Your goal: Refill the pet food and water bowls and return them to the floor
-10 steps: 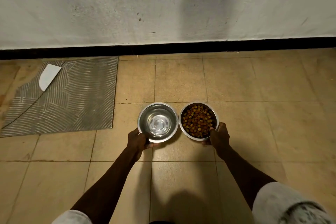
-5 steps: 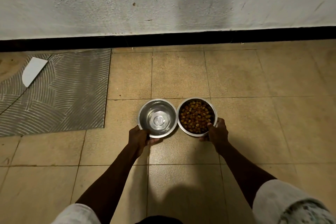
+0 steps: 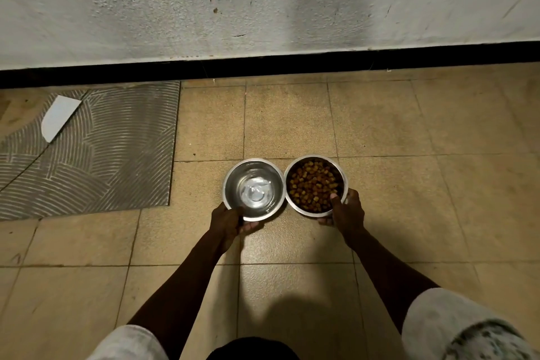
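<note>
Nothing moved: left hand [image 3: 230, 221] grips water bowl [image 3: 233, 181] at its 7 o'clock, right hand [image 3: 346, 210] pinches food bowl [image 3: 316, 157] at 5 o'clock, arms outstretched.

We cannot tell whether the water bowl [image 3: 253, 188] and the food bowl [image 3: 315, 183] rest on the floor [image 3: 409, 126] or hang just above it. The near side of each bowl covers most fingers of the left hand [image 3: 230, 221] and the right hand [image 3: 346, 213]. The mat [image 3: 87, 149] is cut off by the left edge of the frame. We cannot identify the white piece [image 3: 60, 117] lying on it. Both sleeves [image 3: 455, 330] and a dark shape [image 3: 251, 349] at bottom centre are cut off by the bottom edge.
</note>
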`<state>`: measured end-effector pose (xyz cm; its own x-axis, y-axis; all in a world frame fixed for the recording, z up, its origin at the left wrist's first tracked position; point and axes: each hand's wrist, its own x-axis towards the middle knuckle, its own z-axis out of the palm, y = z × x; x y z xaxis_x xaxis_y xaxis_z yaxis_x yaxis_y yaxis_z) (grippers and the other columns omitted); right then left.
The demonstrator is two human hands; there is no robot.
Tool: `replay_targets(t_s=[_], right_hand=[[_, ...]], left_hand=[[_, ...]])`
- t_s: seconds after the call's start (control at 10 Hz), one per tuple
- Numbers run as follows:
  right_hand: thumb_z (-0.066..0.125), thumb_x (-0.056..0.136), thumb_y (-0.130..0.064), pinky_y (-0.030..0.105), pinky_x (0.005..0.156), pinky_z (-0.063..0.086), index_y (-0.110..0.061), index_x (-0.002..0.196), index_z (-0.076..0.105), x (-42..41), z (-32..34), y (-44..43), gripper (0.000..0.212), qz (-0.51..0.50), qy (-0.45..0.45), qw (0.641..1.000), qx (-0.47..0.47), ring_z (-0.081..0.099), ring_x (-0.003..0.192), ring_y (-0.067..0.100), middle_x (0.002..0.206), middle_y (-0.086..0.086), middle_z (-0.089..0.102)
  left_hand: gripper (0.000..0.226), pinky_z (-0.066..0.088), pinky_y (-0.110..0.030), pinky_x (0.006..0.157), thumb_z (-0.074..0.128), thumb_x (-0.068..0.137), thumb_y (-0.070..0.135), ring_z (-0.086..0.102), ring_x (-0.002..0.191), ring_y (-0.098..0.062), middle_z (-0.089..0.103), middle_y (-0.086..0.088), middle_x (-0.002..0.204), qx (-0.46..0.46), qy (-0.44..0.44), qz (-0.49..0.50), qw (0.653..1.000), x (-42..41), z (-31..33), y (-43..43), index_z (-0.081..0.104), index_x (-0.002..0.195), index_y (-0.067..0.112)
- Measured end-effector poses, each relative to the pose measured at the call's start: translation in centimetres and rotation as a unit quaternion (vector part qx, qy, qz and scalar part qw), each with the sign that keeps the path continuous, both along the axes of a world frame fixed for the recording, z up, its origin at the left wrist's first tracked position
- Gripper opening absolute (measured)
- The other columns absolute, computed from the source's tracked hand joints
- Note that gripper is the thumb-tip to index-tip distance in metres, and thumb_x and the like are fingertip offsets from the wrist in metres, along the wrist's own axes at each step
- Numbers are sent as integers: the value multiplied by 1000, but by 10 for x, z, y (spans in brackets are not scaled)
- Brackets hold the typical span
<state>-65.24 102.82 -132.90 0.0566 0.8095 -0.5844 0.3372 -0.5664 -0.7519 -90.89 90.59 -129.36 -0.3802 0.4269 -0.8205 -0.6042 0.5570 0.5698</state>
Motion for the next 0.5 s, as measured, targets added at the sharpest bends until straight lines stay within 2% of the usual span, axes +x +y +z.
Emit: replay_targets(t_s=[0.1,0.2,0.3,0.4,0.5], right_hand=[[61,100,-40,50,67,65,-17,139,44,0,8,-4,49,11,-48,999,-12,75,92,36,123,16,64],[60,101,-36,45,88,58,-11,141,45,1,29,-12,49,70,-137,988,8,69,107,40,128,20,65],[62,100,-31,41,100,47,-8,146,46,-2,94,-33,54,150,-159,975,24,59,124,42,136,21,63],[62,101,-33,40,104,46,-8,152,42,-10,155,-45,59,187,-146,971,35,58,128,40,139,20,62],[59,102,-39,42,108,44,-10,157,34,-20,261,-62,67,251,-146,956,36,53,135,39,147,19,56]], left_hand=[[50,66,-51,75,75,95,16,78,92,-40,76,-26,111,-62,65,-32,995,0,11,-4,55,138,3],[83,57,-50,101,74,93,44,65,125,-40,61,-24,142,-119,190,-138,965,2,37,-10,36,157,7],[88,40,-38,113,66,97,50,48,143,-39,51,-21,155,-123,314,-305,890,13,112,-18,28,160,2],[81,45,-36,105,64,97,51,59,132,-38,62,-19,142,-72,347,-362,862,22,173,-20,36,155,3],[79,49,-38,95,57,93,50,66,117,-41,70,-22,126,-20,401,-419,815,39,260,-32,42,152,-1]])
